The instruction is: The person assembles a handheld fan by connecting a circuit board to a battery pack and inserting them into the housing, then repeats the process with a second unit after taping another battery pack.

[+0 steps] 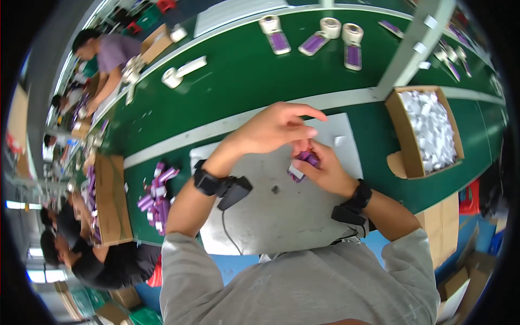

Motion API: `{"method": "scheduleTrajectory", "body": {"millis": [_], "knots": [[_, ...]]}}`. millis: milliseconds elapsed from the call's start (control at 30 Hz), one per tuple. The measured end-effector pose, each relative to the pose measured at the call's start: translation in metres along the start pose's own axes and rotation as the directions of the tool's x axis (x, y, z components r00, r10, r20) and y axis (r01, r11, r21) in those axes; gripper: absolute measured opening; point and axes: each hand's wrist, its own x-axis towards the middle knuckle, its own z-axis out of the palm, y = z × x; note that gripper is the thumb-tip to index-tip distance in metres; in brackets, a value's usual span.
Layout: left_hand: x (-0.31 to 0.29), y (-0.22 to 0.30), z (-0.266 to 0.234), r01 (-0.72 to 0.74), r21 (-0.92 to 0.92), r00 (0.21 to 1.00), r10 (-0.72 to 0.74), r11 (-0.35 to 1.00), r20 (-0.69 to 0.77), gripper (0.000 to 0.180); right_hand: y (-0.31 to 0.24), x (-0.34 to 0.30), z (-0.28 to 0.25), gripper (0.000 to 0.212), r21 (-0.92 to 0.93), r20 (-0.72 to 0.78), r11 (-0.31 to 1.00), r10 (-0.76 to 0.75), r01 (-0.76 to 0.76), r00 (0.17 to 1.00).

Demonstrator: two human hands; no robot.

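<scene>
My right hand is closed on a small purple roll-shaped piece with a white end or label, held above the right part of a grey metal plate. Just above and to the left of it, my left hand has its index finger and thumb stretched out and apart. Its lower fingers curl down close to the purple piece; whether they touch it I cannot tell. Left of the plate lies a pile of similar purple pieces with white labels.
An open cardboard box full of small white pieces stands at the right, by a grey post. Across the green table lie several white label rolls with purple strips. Another cardboard box and co-workers are at the left.
</scene>
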Motion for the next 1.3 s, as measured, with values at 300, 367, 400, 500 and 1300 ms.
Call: {"method": "scheduleTrajectory", "body": {"millis": [300,367,400,500,1300], "knots": [[0.028,-0.083,-0.266,0.607,0.755,0.629,0.432,0.247,-0.647,0.07,0.001,0.008,0.002,0.006,0.082,-0.075,0.993,0.088,-0.082,0.993],[0.011,-0.112,-0.322,0.718,0.655,0.581,0.313,0.238,-0.751,0.073,0.003,0.011,0.003,0.008,0.004,-0.034,0.999,0.038,-0.038,0.999],[0.002,-0.128,-0.343,0.746,0.637,0.577,0.288,0.195,-0.764,0.072,0.003,0.013,0.003,0.008,-0.032,-0.001,0.999,0.016,-0.016,1.0],[0.014,-0.123,-0.345,0.763,0.627,0.605,0.168,0.159,-0.779,0.068,-0.001,0.011,0.001,0.008,-0.039,-0.003,0.999,0.034,-0.034,0.999],[-0.069,-0.049,0.072,-0.102,0.693,0.772,0.496,0.713,-0.397,0.028,-0.001,0.014,-0.019,0.04,0.151,-0.083,0.951,0.284,-0.269,0.955]]}}
